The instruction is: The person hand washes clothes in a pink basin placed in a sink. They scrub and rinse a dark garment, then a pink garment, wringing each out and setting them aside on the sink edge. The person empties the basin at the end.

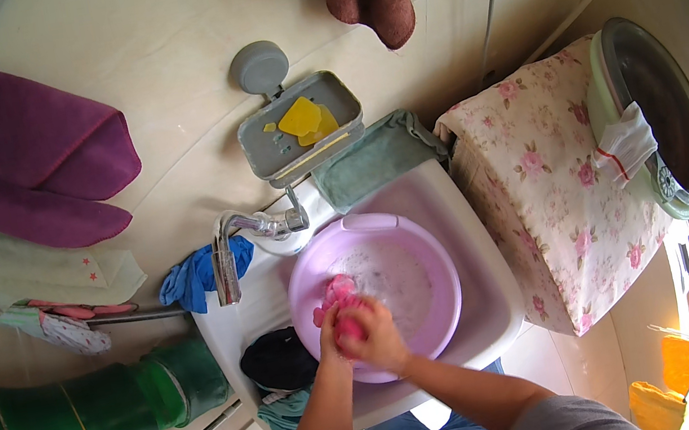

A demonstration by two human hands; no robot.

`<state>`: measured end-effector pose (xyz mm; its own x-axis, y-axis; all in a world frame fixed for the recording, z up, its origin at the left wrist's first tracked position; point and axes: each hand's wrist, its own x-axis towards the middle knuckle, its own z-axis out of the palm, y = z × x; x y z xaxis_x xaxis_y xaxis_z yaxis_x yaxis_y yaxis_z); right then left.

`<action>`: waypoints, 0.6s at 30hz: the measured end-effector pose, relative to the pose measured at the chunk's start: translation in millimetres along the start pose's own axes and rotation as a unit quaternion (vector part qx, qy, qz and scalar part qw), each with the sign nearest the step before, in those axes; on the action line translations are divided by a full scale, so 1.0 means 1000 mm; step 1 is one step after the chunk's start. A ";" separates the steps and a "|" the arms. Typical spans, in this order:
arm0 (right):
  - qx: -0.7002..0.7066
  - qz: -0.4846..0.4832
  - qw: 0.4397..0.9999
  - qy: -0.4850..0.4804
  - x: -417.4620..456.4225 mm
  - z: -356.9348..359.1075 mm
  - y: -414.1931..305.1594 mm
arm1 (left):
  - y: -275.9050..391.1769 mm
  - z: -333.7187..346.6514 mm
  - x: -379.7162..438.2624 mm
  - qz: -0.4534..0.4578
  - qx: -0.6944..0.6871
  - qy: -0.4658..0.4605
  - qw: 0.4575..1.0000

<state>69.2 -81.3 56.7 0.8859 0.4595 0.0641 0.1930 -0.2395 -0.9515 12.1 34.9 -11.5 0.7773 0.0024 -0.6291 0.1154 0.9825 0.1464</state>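
A wet pink cloth is bunched between my two hands over a lilac plastic basin. My left hand grips it from the left, and my right hand, slightly blurred, closes around it from the right. Part of the cloth sticks out beyond my fingers toward the tap. Soapy water with suds lies in the basin. The basin stands in a white sink. Left of it, a black cloth and a teal cloth lie on the sink's edge.
A chrome tap reaches over the sink's left side, beside a blue cloth. A grey soap dish holds yellow soap pieces. To the right, a floral cover drapes a boxy object carrying another basin. A green container is at left.
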 end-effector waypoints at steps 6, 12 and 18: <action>-0.133 0.030 0.988 -0.077 0.025 0.018 -0.016 | -0.037 0.034 0.008 0.264 0.019 -0.124 0.956; 0.083 0.088 0.992 0.030 0.027 0.001 0.028 | -0.010 0.062 -0.007 0.098 0.070 0.106 0.987; -0.142 -0.174 0.972 -0.063 -0.014 -0.004 -0.041 | 0.011 0.014 0.000 -0.127 -0.040 -0.231 0.964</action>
<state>50.3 -81.5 95.7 0.6906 0.6521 0.3129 0.5966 -0.2690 -0.7561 21.8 42.7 1.2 0.9245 -0.3055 -0.2280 0.3050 0.9516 -0.0382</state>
